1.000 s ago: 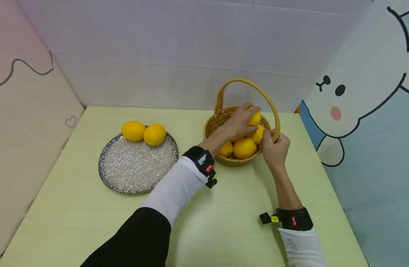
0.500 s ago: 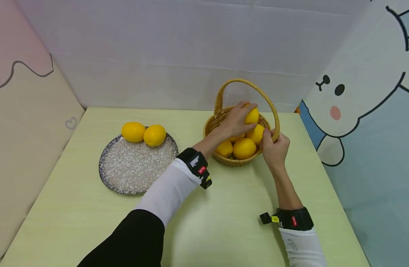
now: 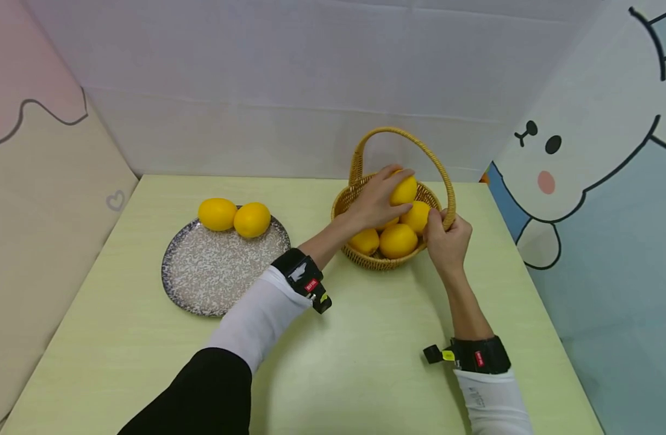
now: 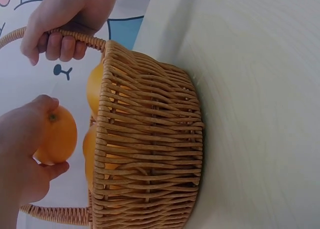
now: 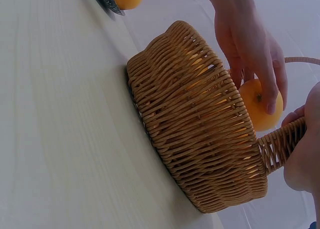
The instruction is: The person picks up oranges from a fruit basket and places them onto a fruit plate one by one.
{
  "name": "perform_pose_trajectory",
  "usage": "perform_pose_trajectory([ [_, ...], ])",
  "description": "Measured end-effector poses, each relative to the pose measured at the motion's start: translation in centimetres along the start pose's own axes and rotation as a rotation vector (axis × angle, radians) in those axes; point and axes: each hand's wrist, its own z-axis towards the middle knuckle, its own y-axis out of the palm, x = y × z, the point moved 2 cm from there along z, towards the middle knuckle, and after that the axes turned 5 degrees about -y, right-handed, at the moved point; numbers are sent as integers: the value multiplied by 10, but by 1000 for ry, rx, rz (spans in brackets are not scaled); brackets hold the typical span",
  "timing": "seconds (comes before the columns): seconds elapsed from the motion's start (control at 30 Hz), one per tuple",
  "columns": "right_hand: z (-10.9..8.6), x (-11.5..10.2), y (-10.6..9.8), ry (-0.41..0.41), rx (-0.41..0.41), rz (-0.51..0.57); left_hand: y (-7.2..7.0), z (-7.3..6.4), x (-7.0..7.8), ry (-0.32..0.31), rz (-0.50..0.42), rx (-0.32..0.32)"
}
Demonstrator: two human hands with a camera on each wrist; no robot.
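My left hand grips a yellow-orange orange with thumb and fingers, over the wicker basket. In the left wrist view this orange shows a small green stem end and sits above the basket's rim. My right hand grips the foot of the basket's arched handle on its right side. Several more oranges lie in the basket, partly hidden by the left hand. In the right wrist view the left hand reaches down from above, fingers on an orange.
On the table's left, a speckled oval plate with a dark rim bears two oranges touching at its back edge. The basket stands on the pale table near the back wall. The left forearm crosses over the table in front of the plate.
My left hand has moved slightly left with the orange, from the basket's right part toward its middle. The right hand, the basket and the plate have stayed in place.
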Motion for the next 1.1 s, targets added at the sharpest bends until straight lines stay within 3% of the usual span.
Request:
perform_pose_trajectory([
  [0.27,4,33,-6,-19,-9,-17,-14,-13,7,68,-21,44],
  [0.67,4,31,-5,-7,-15,-26,-34,-31,16,189,-98,169],
  [0.9,2,7,-1,13,-8,-29,-46,-48,19,256,-127,220],
  [1.1,3,25,-6,14,-4,-37,-51,-60,16,277,-121,260],
])
